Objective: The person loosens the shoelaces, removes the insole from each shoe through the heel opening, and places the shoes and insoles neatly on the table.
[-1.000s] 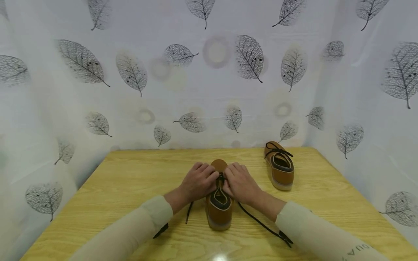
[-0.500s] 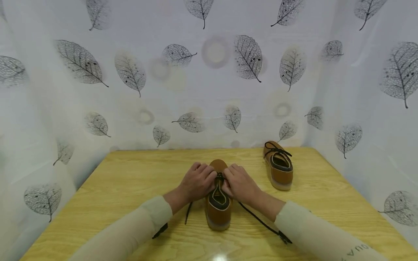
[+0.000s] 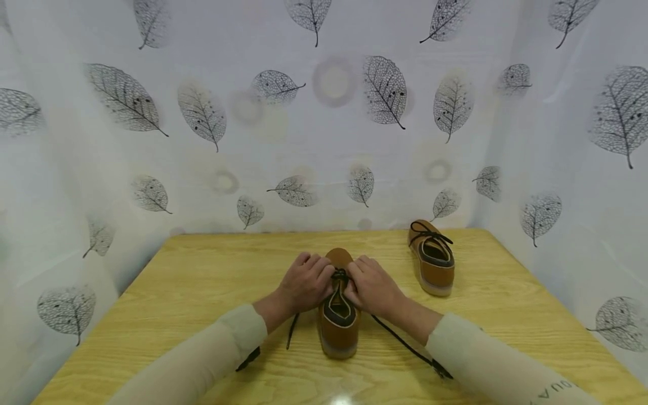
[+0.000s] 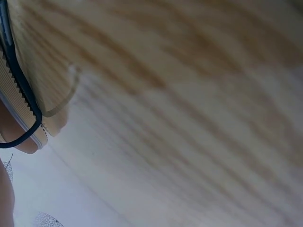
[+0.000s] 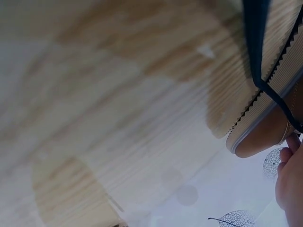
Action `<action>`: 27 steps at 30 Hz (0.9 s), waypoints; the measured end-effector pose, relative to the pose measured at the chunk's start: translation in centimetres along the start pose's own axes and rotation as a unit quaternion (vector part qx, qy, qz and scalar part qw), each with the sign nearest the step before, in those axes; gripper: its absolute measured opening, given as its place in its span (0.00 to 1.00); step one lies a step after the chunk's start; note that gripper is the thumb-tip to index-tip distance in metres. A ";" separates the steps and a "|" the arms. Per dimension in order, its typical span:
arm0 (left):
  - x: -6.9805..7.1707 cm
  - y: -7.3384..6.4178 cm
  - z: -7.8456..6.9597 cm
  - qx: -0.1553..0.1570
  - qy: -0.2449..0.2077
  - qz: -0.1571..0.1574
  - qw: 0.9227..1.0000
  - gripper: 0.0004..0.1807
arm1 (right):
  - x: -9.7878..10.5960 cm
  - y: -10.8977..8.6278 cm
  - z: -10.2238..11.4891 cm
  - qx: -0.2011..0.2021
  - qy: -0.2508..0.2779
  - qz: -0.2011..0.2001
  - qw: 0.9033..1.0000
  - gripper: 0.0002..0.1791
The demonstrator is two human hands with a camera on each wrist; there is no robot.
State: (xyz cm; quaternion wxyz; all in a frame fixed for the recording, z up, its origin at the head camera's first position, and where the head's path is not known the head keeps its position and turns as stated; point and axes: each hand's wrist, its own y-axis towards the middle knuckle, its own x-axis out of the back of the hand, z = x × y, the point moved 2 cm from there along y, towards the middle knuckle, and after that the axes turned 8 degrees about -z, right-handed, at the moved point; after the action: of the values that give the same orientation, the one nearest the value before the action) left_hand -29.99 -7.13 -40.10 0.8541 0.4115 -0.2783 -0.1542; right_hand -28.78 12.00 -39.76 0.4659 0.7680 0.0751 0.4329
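Observation:
A brown shoe (image 3: 340,340) stands on the table, toe pointing away and opening towards me. Its black shoelace (image 3: 340,274) crosses in a small knot over the tongue. From the left, my left hand (image 3: 307,282) grips the lace with curled fingers; opposite it, my right hand (image 3: 373,287) does the same. Both hands sit right at the shoe's upper, fingertips mostly hidden. Loose lace lengths trail down on both sides. In the right wrist view the lace (image 5: 256,56) runs past the ribbed sole (image 5: 265,101) up to the fingers (image 5: 292,142). The left wrist view shows the lace (image 4: 23,80) looping beside the sole.
A second brown shoe (image 3: 437,277), its black lace tied in a bow, stands at the back right of the wooden table (image 3: 212,264). A white curtain (image 3: 324,135) with leaf prints hangs behind and along both sides.
Both hands stay at the lacing and draw very slightly apart; the small knot shows a little more between them. Both shoes stay in place.

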 end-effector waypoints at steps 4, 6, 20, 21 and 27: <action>0.0 0.0 0.0 -0.001 0.002 -0.004 1.000 0.07 | 0.0 0.0 0.0 0.008 -0.011 -0.010 1.000 0.04; 0.0 0.0 0.0 0.000 0.001 -0.004 1.000 0.07 | 0.0 0.0 -0.1 0.010 -0.017 -0.014 1.000 0.04; 0.1 -0.2 0.0 -0.003 -0.003 0.012 1.000 0.08 | 0.4 -0.2 0.4 -0.006 -0.047 -0.032 0.998 0.05; 0.1 -0.2 0.0 -0.003 -0.005 0.015 1.000 0.08 | 0.4 -0.2 0.3 -0.010 -0.043 -0.031 0.999 0.05; 0.2 -0.2 0.0 0.003 -0.013 0.024 1.000 0.10 | 0.5 -0.4 -0.1 -0.034 -0.033 -0.034 0.998 0.04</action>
State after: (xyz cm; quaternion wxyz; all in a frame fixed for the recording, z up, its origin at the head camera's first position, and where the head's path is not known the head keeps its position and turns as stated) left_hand -29.81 -7.35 -40.14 0.8528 0.4051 -0.2990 -0.1384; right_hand -28.47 12.56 -39.77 0.5087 0.7625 0.0710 0.3935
